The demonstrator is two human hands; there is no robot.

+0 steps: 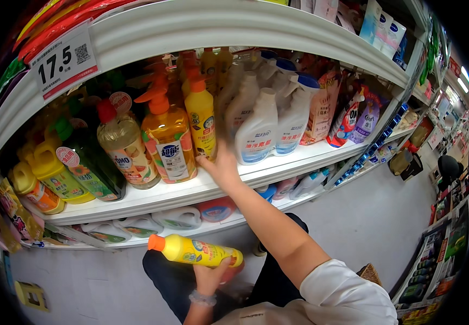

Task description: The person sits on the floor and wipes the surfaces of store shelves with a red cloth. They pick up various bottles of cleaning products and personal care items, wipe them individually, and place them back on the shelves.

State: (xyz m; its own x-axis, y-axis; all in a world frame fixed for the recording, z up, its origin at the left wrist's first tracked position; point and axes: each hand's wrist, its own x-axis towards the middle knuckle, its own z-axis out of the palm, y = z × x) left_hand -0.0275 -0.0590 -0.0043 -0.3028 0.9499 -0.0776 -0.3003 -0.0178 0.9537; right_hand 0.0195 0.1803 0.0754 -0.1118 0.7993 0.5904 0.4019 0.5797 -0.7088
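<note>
My left hand (pixel 209 277) holds a yellow squeeze bottle with an orange cap (pixel 202 250), lying nearly level above my knee. My right hand (pixel 220 164) reaches onto the white shelf, at the base of a like yellow bottle (pixel 200 118) that stands there; its fingers are partly blurred, and I cannot tell whether they grip it. Left of that hand stands an amber pump bottle (pixel 169 146). To its right are white cleaner bottles (pixel 257 130), several with blue-topped trigger heads.
More bottles fill the shelf's left, among them a dark green one (pixel 92 166). White jugs (pixel 177 217) lie on the lower shelf. A thick shelf edge (pixel 226 28) with a price tag (pixel 65 61) runs overhead. A yellow stool (pixel 31 295) and a wicker basket (pixel 369 274) are on the floor.
</note>
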